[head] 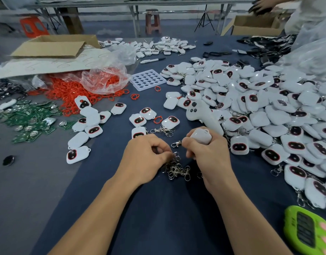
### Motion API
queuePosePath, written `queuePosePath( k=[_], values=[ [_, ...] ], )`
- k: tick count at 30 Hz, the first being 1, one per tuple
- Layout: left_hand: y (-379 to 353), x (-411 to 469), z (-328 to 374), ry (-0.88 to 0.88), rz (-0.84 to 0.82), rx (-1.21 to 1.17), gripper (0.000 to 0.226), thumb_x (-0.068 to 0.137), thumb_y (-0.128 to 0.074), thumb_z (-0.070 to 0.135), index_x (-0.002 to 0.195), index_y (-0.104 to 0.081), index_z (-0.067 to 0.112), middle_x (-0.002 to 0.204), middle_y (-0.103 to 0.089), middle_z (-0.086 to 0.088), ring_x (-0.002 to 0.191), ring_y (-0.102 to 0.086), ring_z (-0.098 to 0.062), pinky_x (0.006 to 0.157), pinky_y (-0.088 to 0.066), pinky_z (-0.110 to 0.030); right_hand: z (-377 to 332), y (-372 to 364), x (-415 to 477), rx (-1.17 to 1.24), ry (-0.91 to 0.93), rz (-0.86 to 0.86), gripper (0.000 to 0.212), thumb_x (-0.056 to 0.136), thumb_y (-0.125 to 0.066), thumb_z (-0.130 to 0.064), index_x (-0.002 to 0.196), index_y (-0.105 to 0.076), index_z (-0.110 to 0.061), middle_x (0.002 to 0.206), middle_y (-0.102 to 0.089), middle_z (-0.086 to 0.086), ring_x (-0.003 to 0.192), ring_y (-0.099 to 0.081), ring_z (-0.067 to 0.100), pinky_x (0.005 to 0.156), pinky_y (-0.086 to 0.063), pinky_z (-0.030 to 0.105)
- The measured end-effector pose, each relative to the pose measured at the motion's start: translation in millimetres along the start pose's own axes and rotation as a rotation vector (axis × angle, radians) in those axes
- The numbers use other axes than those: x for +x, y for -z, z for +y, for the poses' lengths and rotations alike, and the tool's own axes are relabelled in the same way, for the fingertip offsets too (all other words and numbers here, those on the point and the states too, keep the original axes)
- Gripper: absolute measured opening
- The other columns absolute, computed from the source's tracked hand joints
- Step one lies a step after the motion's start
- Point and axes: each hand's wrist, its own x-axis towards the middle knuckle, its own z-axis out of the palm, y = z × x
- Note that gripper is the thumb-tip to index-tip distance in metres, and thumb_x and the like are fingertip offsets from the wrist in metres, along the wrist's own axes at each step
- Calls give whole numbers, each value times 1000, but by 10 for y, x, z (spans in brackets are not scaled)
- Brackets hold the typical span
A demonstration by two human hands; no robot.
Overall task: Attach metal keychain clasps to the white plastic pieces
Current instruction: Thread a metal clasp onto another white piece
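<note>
Left grip point(147, 153): was pinched on a metal clasp point(175, 156) at the clasp pile point(178, 170), which was laid just below both hands, likely for reach. Right grip point(206, 150): was curled round a white plastic piece point(201, 136), raised beside the pile, presumably for threading. Finished heap point(269, 107) was banked rightward.

Piece point(201, 137) in your right hand point(208, 153): plain white. Clasps point(177, 170) just below grip: silver. Right of grip: white pile point(269, 107), black ovals rimmed red. Left: green boards point(29, 116), red rings point(70, 91). Navy cloth point(167, 208) underneath.
</note>
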Motion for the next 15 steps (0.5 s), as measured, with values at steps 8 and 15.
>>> queuePosePath(
  k=[8, 15],
  values=[
    [-43, -4, 98, 89, -4, -509, 18, 89, -75, 12, 77, -76, 26, 71, -75, -6, 60, -63, -9, 62, -51, -19, 21, -33, -39, 29, 10, -82, 14, 69, -77, -12, 68, -64, -16, 65, -67, 4, 51, -59, 16, 55, -54, 33],
    [-35, 16, 98, 71, -24, -574, 24, 90, -72, 7, 75, -75, 26, 63, -69, 1, 58, -56, -7, 59, -46, -14, -26, -45, -38, 163, -24, -172, 23, 83, -73, 8, 79, -78, -14, 70, -71, 11, 55, -56, 19, 45, -43, 23]
  ],
)
